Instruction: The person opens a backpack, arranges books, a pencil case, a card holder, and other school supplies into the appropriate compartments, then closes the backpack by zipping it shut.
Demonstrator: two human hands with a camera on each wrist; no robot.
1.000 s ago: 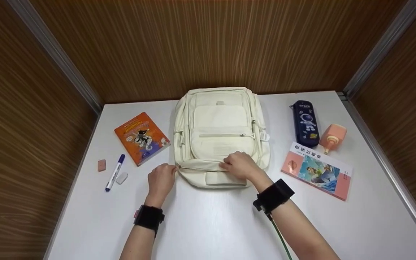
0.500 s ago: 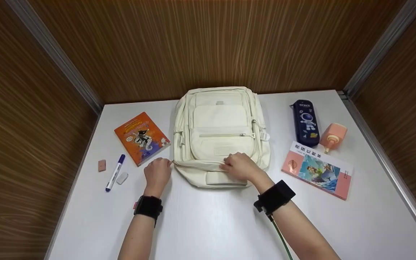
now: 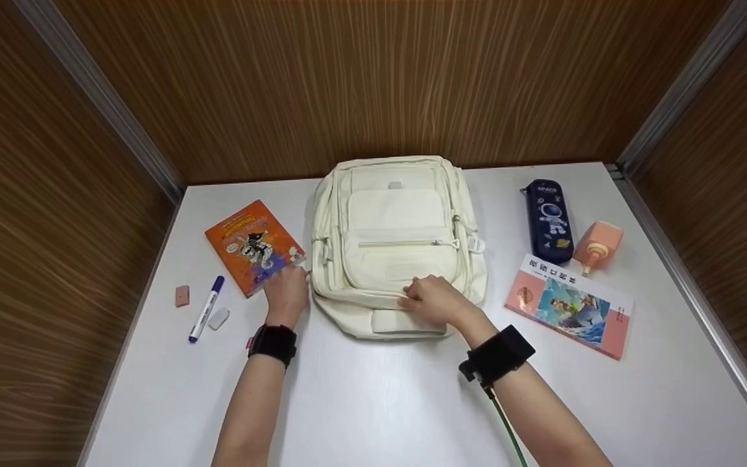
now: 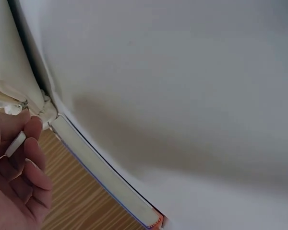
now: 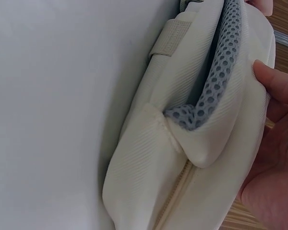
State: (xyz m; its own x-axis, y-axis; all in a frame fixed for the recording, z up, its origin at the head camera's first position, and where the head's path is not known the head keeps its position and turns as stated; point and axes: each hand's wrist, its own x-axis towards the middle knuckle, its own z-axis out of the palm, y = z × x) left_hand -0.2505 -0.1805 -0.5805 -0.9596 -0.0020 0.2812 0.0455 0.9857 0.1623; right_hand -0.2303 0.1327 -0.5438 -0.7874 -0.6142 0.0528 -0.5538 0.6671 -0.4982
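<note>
A cream backpack (image 3: 393,214) lies flat on the white table, front pockets up. At its near left corner my left hand (image 3: 286,295) pinches a zipper pull; the pull's white tab (image 4: 16,143) pokes out between thumb and curled fingers in the left wrist view. That hand covers the lower corner of an orange book (image 3: 253,246). My right hand (image 3: 437,299) grips the bag's near edge beside the carry handle (image 3: 406,321). In the right wrist view its thumb presses on the cream fabric, close to a grey mesh-lined handle (image 5: 221,72) and a zipper seam (image 5: 175,196).
To the left lie a pink eraser (image 3: 182,296), a marker (image 3: 206,310) and a white eraser (image 3: 219,319). A navy pencil case (image 3: 550,224), a pink bottle (image 3: 599,243) and a pink-and-white book (image 3: 571,308) are on the right. Wood-patterned panels (image 3: 386,84) enclose the table.
My left hand has moved forward along the bag's left side with the zipper pull, from the near corner to over the orange book's edge. My right hand has kept its grip almost unmoved.
</note>
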